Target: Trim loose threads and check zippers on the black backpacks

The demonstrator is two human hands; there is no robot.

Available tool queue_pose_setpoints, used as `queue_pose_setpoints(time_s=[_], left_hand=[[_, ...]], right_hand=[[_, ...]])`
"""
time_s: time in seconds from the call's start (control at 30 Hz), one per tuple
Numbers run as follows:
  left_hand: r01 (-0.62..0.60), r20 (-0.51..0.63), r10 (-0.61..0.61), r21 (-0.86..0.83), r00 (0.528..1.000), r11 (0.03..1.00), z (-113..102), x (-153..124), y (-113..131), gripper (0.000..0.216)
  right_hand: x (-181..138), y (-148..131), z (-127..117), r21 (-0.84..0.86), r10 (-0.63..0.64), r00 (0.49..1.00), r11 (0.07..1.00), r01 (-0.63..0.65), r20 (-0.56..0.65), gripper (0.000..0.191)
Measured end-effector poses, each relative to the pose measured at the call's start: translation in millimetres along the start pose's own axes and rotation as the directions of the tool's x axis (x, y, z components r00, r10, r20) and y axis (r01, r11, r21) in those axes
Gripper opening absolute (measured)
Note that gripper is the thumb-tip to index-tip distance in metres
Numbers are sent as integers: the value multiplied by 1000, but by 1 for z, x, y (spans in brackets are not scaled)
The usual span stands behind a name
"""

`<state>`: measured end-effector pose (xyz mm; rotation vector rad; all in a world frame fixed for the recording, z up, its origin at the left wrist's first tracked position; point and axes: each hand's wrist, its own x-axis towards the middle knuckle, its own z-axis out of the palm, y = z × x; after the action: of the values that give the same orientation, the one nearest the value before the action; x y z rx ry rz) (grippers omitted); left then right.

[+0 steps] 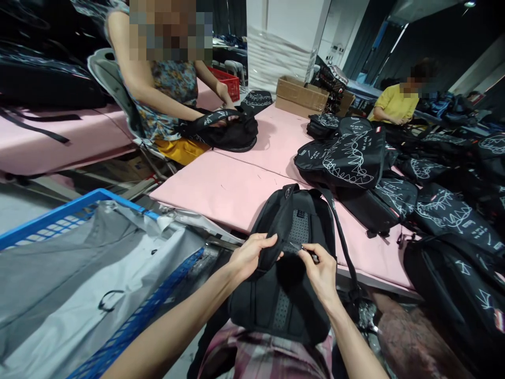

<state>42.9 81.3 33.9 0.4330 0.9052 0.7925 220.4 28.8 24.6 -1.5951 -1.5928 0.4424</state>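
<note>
Head view: a pink table (221, 189) is seen ahead, and a black backpack (288, 305) is propped between its edge and the lap, back panel up. Its shoulder strap (276, 226) is gripped in the closed left hand (248, 255) and pinched by the fingertips of the right hand (321, 273). The backpack is judged soft, light and floppy, best held by the strap or padded panel.

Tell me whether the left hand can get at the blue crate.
Probably yes: the blue crate lies close on that side, nothing between; but the left hand grips the backpack strap and must let go first.
</note>
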Motion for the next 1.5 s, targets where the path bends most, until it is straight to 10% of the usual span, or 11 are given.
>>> queue_pose_setpoints(time_s=[0.2,0.47,0.7,1.07,1.3,1.5], left_hand=[[-20,8,19,13,1000,1000,1,-1,0,25],[11,-6,-11,-1,1000,1000,1,-1,2,21],[-5,-8,5,2,1000,1000,1,-3,1,20],[-2,-13,2,-1,1000,1000,1,-3,0,18],[-1,13,1,-7,1000,1000,-3,-2,0,17],[2,43,0,-34,999,999,-3,3,0,10]], right_hand=[[1,-6,2,-162,-227,974,961,226,13,17],[4,0,1,178,143,984,971,-161,111,16],[2,-4,4,-32,-88,994,995,90,58,16],[3,1,8,28,-59,998,998,57,39,17],[14,7,16,524,224,969,815,-247,108,21],[31,-12,39,467,125,981,866,-180,147,15]])
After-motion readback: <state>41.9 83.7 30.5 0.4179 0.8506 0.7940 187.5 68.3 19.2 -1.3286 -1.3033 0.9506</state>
